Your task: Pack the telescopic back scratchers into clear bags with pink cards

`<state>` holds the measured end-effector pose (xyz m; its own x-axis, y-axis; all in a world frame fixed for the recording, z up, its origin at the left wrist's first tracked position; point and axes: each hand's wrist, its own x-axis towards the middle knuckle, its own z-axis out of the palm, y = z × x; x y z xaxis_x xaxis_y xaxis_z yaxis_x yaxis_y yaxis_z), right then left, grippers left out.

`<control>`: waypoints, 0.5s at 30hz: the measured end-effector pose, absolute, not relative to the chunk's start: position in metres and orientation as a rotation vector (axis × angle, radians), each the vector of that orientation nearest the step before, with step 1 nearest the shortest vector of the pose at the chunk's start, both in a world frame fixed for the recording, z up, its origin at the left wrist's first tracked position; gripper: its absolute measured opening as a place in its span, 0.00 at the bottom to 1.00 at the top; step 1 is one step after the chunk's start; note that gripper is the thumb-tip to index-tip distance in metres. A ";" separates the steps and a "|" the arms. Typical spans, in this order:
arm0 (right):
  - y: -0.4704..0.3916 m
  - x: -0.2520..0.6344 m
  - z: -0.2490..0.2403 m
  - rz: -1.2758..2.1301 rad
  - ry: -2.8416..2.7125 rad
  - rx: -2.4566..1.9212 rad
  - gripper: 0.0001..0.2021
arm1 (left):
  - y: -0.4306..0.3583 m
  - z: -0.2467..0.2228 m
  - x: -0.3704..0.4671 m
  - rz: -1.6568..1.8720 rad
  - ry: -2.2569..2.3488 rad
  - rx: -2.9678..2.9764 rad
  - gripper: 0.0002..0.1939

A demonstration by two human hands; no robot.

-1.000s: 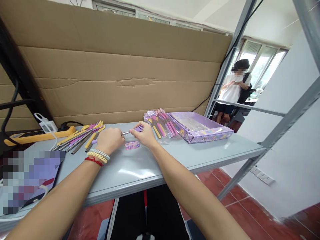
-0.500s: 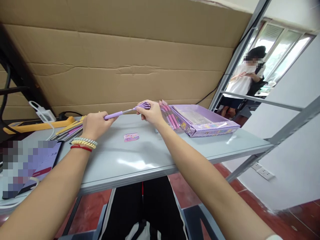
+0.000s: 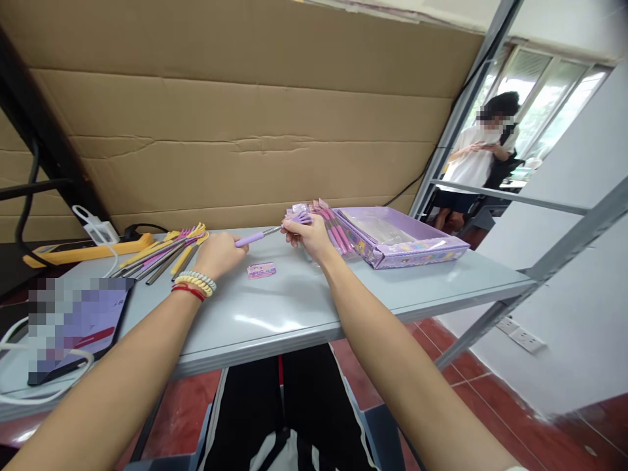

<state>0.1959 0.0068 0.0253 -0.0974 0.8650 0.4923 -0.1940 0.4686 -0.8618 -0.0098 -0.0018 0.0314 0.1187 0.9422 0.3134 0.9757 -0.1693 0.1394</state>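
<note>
My left hand (image 3: 223, 254) is closed around the handle end of a purple telescopic back scratcher (image 3: 251, 239). A short stretch of its thin metal rod shows between my hands. My right hand (image 3: 310, 237) pinches the scratcher at its purple claw-shaped head, whose prongs stick out above the fingers. Below the scratcher, a small pink-and-purple printed card (image 3: 261, 270) lies on the grey table (image 3: 294, 307). Just right of my right hand are several pink back scratchers (image 3: 336, 226) in clear wrapping. They lean against an open purple box (image 3: 417, 254) with a clear plastic window.
Left of my left hand lies a pile of yellow, pink and dark scratchers (image 3: 164, 252). Beyond are a yellow-edged device (image 3: 88, 252), a white charger (image 3: 101, 230) and a tablet (image 3: 98, 320) with a white cable. Cardboard (image 3: 255, 118) backs the table. A person (image 3: 478, 157) stands far right.
My left hand has come closer to my right hand, and less of the scratcher shows between them. The view has shifted slightly, and the scratcher pile at left is now more exposed.
</note>
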 end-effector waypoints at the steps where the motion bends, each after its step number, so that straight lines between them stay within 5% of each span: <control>1: 0.007 0.200 0.025 1.015 -1.432 -0.674 0.17 | 0.001 0.030 -0.013 -0.475 -1.973 -2.224 0.19; 5: 0.005 0.202 0.021 1.076 -1.582 -0.841 0.17 | 0.006 0.029 -0.027 -0.327 -1.962 -2.093 0.20; 15: -0.009 0.189 0.027 0.465 -1.824 -1.029 0.11 | -0.002 0.038 -0.025 -0.245 -1.991 -2.171 0.19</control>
<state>0.1891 -0.0091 0.0273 -0.1887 0.8114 0.5532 0.4476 0.5724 -0.6870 -0.0246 -0.0021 0.0384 0.0869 0.9656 0.2452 0.9962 -0.0832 -0.0253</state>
